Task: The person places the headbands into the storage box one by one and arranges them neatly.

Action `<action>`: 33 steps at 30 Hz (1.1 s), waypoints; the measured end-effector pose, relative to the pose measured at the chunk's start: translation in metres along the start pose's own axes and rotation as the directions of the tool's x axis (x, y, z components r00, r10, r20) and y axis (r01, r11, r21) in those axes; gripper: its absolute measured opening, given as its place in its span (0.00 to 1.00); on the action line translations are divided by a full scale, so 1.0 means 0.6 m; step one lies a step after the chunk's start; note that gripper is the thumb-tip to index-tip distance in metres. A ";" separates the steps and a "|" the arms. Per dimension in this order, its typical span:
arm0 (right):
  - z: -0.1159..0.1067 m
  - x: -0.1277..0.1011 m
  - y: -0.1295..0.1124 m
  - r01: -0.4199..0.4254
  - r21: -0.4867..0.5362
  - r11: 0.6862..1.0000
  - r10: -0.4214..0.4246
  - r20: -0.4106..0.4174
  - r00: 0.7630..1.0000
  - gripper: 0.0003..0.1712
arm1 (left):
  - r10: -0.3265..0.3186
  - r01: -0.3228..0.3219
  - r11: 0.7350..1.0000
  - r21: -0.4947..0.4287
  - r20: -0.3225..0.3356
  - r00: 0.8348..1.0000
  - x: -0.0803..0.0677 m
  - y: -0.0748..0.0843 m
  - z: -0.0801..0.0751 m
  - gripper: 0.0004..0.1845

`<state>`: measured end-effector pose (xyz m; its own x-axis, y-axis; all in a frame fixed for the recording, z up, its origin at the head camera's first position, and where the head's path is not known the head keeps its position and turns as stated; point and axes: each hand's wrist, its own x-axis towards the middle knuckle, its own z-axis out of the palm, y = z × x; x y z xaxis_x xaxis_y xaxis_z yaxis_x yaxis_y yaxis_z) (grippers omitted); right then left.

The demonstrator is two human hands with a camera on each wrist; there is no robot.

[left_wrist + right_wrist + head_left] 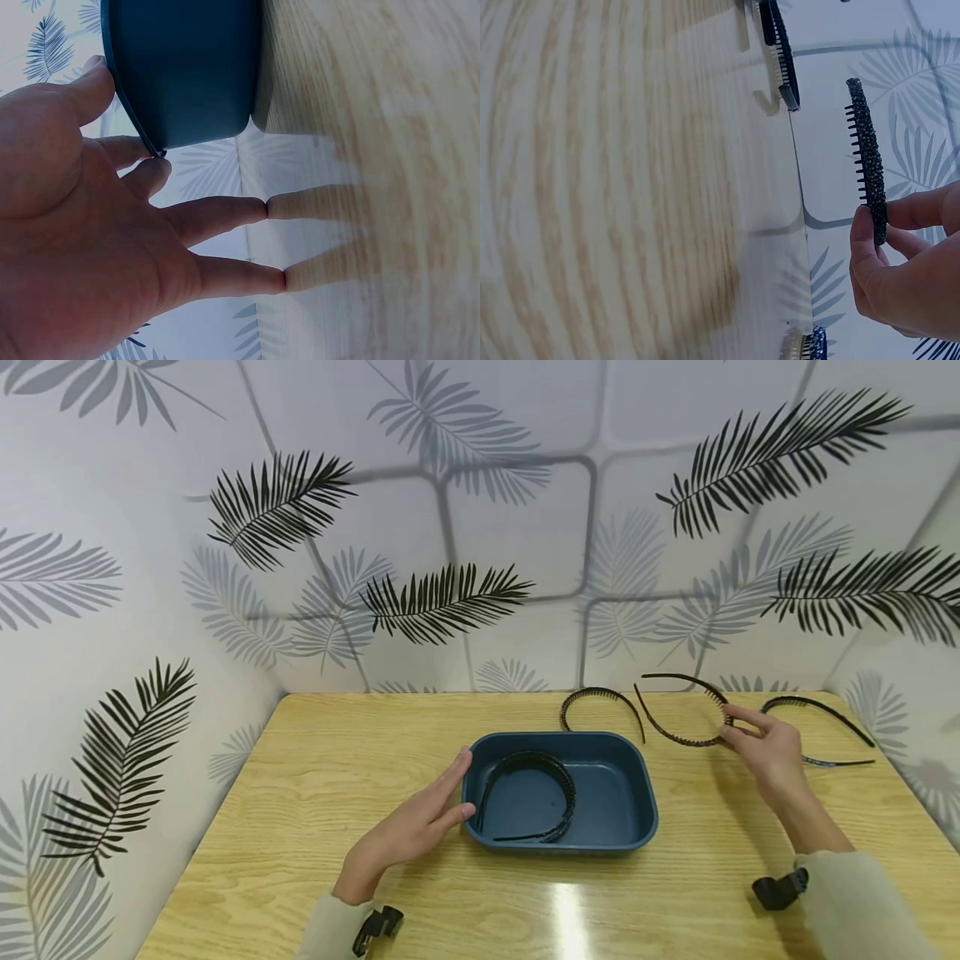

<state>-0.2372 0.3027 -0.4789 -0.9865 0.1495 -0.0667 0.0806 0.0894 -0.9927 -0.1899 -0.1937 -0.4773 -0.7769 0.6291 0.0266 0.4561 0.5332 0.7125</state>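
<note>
Between thumb and fingers, my right hand (768,752) pinches a black headband (686,742) above the table. Glittery studs and small comb teeth show on this headband (867,150) in the right wrist view. My left hand (420,818) touches the left end of a dark blue plastic bin (645,793), its fingers fairly straight. In the left wrist view, the thumb and some fingertips are at the bin's rim (135,112), while two other fingers reach to the tabletop. Dark headbands (566,802) lie nested in the bin's left half; I cannot tell how many.
Behind the bin, another toothed headband (600,691) lies on the wooden table (315,760). More headband arms (832,706) show to the right of my right hand, one with a bluish strip. A leaf-patterned wall covering (450,668) borders the table's back edge.
</note>
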 end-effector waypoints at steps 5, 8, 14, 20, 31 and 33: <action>0.008 -0.005 -0.007 0.040 -0.099 0.994 -0.041 -0.002 0.999 0.30 | -0.007 0.007 1.000 -0.004 -0.003 1.000 -0.001 0.001 0.000 0.40; 0.015 -0.008 -0.013 0.048 -0.100 0.994 -0.048 -0.004 0.999 0.30 | -0.006 0.006 1.000 -0.004 -0.002 1.000 -0.001 0.002 0.000 0.40; 0.031 -0.019 -0.028 0.080 -0.188 0.979 -0.080 0.007 0.997 0.29 | 0.001 -0.001 1.000 -0.007 0.000 1.000 -0.001 0.002 0.000 0.40; 0.047 -0.028 -0.042 0.113 -0.211 0.971 -0.110 0.026 0.994 0.28 | 0.003 -0.003 1.000 -0.009 0.001 1.000 -0.001 0.002 0.000 0.40; 0.071 -0.041 -0.058 0.180 -0.167 0.969 -0.171 0.069 0.983 0.27 | 0.002 -0.002 1.000 -0.014 -0.001 1.000 -0.001 0.003 0.000 0.40; 0.074 -0.044 -0.060 0.191 -0.168 0.967 -0.179 0.082 0.980 0.28 | 0.001 -0.001 1.000 -0.013 0.001 1.000 -0.001 0.002 0.000 0.40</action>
<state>-0.2204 0.2519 -0.4460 -0.9933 0.0500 0.1043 -0.0862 0.2804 -0.9560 -0.1890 -0.1934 -0.4762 -0.7759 0.6302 0.0272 0.4517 0.5251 0.7212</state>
